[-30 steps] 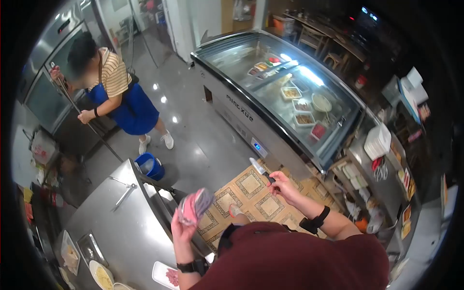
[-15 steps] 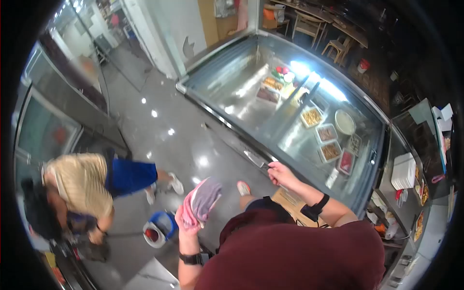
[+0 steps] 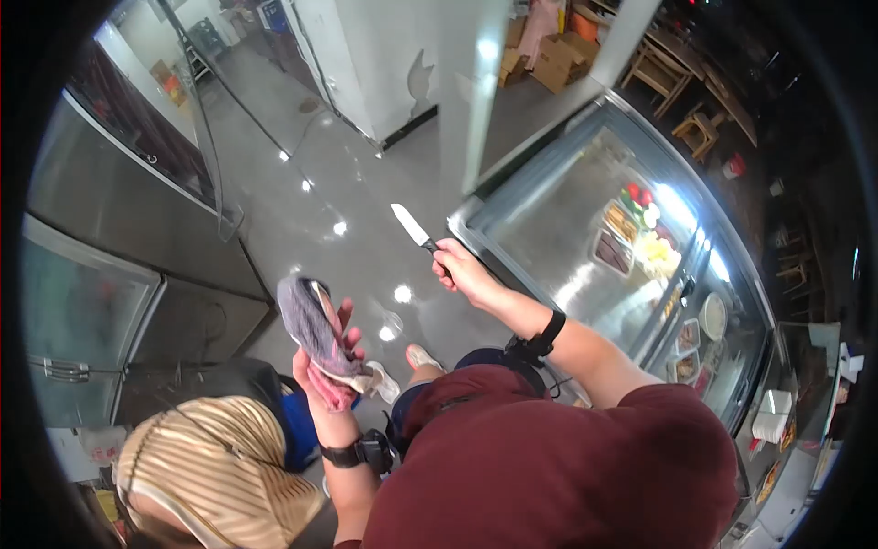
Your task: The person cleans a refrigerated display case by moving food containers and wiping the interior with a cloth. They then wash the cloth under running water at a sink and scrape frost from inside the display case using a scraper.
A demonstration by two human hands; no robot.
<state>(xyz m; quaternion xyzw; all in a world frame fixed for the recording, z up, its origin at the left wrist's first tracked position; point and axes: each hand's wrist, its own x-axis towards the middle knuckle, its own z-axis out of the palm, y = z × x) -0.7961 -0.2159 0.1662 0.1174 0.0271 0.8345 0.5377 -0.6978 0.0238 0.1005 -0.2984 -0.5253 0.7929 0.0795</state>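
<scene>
Gripping in the right hand [image 3: 462, 272] a black-handled kitchen knife [image 3: 412, 227], pointing it out over the grey floor [image 3: 352, 261]. Clasping in the left hand [image 3: 322, 373] a bunched grey-and-pink cloth [image 3: 311, 320]. Standing between a glass-topped display freezer [image 3: 549, 220], right, and a striped-shirted person [image 3: 210, 457], left.

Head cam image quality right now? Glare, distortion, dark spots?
Head view: fisheye bending, edges fading to black; white glare streaks across the display case; bright lamp reflections dotting the floor; background beyond the stool very dark; knife outline still readable.
</scene>
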